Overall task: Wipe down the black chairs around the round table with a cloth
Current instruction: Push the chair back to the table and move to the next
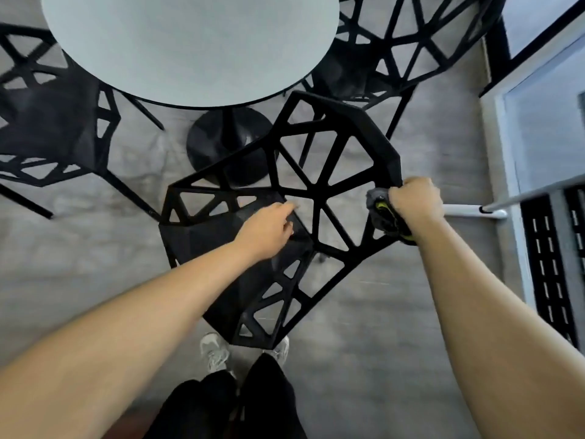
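Right hand [414, 199] fisted on the cloth [378, 204] against the chair [304, 185] back's edge; left hand [269, 228], fingers loosely curled, steadies the seat, nearer the lattice between them.

Grey concrete-look floor [395, 359]. Pale round tabletop [190, 42] on a black pedestal base [228, 144]. White-framed glass panel [538, 128] at right.

A matt black, hard, smooth finish is shown by the near chair [316, 191], a soft grey fabric with yellow trim by the cloth [384, 213], a smooth pale matt top by the round table [190, 49], and a grey, faintly mottled surface by the floor [395, 343].
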`<state>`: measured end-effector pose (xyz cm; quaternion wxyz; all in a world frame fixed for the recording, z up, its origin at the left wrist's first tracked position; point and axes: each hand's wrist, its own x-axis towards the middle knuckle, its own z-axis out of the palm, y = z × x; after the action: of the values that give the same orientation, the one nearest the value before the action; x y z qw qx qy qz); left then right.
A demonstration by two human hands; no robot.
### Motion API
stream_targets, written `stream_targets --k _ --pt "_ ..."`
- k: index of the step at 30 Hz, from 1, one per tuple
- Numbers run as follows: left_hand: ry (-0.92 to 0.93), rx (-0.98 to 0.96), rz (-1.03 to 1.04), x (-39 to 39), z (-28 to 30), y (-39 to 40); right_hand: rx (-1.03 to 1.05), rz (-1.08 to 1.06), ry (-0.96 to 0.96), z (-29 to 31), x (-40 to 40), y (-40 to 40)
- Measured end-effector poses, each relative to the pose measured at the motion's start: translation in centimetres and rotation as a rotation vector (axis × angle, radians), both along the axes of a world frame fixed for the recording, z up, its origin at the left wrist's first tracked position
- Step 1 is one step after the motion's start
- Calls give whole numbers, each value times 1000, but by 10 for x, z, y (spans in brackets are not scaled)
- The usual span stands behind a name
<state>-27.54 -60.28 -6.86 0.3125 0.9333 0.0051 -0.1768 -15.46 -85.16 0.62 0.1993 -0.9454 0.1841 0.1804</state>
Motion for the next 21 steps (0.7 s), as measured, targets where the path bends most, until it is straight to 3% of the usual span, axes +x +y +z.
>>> stream_targets --k 7,9,12,16,21 --pt "7 -168 -18 -40 57 -73 84 183 138 27 -13 -31" --pt "17 -183 -26 -39 64 -93 57 257 67 32 -11 -39" --pt "4 -175 -24 -26 70 -124 13 395 -208 43 12 -55" --pt "35 -167 122 9 72 -175 -185 793 -467 54 75 -73" --pt "154 1 413 55 72 -250 -309 1295 -284 41 144 -49"
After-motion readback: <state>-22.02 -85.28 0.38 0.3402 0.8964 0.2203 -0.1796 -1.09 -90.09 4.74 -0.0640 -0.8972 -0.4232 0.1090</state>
